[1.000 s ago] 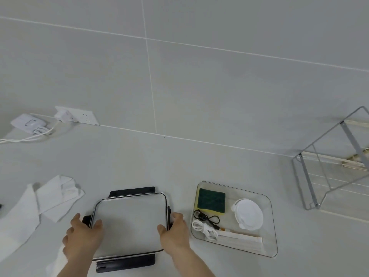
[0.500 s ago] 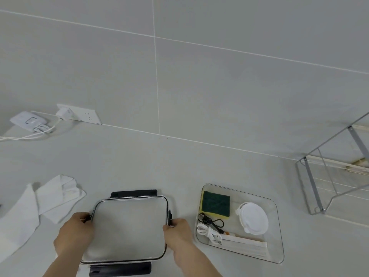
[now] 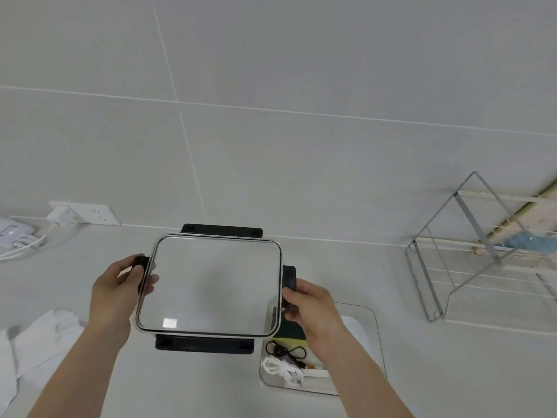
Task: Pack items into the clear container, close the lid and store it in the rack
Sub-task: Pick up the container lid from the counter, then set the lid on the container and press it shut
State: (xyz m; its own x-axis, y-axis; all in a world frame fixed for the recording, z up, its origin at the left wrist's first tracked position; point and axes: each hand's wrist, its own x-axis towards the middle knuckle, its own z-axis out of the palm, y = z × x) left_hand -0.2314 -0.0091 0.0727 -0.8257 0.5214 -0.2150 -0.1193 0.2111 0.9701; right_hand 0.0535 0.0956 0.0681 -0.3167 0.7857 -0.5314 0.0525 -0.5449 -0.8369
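Note:
I hold a clear rectangular lid [image 3: 211, 285] with black clip flaps in the air, above the counter. My left hand [image 3: 117, 294] grips its left edge and my right hand [image 3: 310, 306] grips its right edge at a black clip. The clear container [image 3: 373, 333] lies on the counter low at the right, partly under my right forearm. Inside it I see a green sponge [image 3: 294, 328], a black cable [image 3: 286, 351], a white cable [image 3: 283, 371] and a white strip; the rest is hidden. The wire rack [image 3: 470, 254] stands at the right.
White cloths [image 3: 33, 342] lie at the lower left on the counter. A wall socket strip [image 3: 87, 212] with a plugged charger and a white adapter [image 3: 12, 236] sit at the far left. A tiled wall rises behind the counter.
Both hands lifted the lid off the counter and carried it up and toward the right, nearer the container. The view tilted, and my right arm now covers part of the container.

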